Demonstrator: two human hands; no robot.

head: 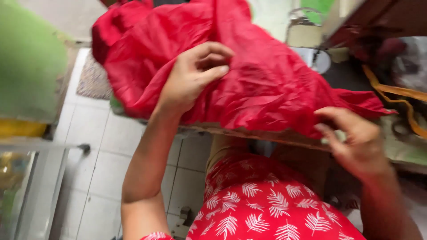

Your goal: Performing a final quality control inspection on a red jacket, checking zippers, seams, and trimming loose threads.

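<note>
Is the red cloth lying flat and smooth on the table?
No, the red cloth is crumpled and bunched, with the left hand gripping a fold of it.

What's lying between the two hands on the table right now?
In the head view, only crumpled red thin fabric spans from the left hand to the right hand, draped over the wooden table edge.

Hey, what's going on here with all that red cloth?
A person seated at a wooden worktable is handling a large, crinkled red cloth spread over it. Their left hand grips a fold near the middle of the cloth. Their right hand is at the cloth's lower edge by the table's rim, fingers pinching something small and pale that is too blurred to identify. A yellow strap lies on the right, and a tiled floor shows below.
</note>
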